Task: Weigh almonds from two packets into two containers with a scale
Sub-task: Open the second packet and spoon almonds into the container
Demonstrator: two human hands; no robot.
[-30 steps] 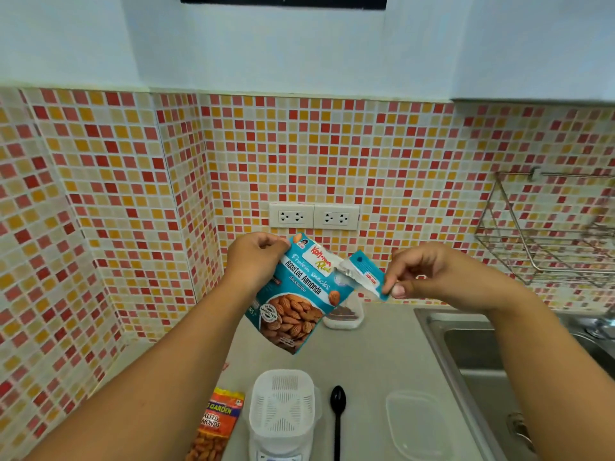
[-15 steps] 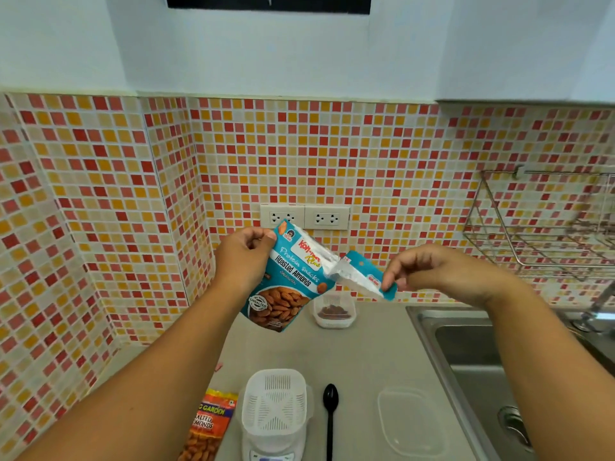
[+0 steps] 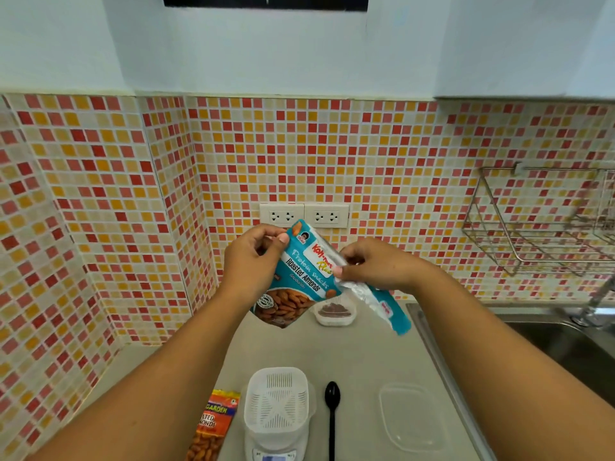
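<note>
I hold a teal roasted-almond packet (image 3: 294, 281) up over the counter. My left hand (image 3: 254, 262) grips its upper left corner. My right hand (image 3: 372, 266) pinches its torn top edge on the right side, and the torn-off strip (image 3: 387, 307) dangles below that hand. On the counter below, a white slotted basket (image 3: 278, 402) sits on the scale (image 3: 274, 452). An orange almond packet (image 3: 209, 424) lies left of the scale. A small container holding almonds (image 3: 334, 312) stands far back, partly behind the teal packet.
A black spoon (image 3: 331, 414) lies right of the scale. A clear lid (image 3: 411, 419) rests further right, near the sink (image 3: 549, 341) edge. A wire rack (image 3: 539, 224) hangs on the tiled wall at right. Two wall sockets (image 3: 304, 215) sit behind the packet.
My right hand has moved left from the pulled-out strip to the packet's torn top. The strip, earlier stretched sideways, now hangs down.
</note>
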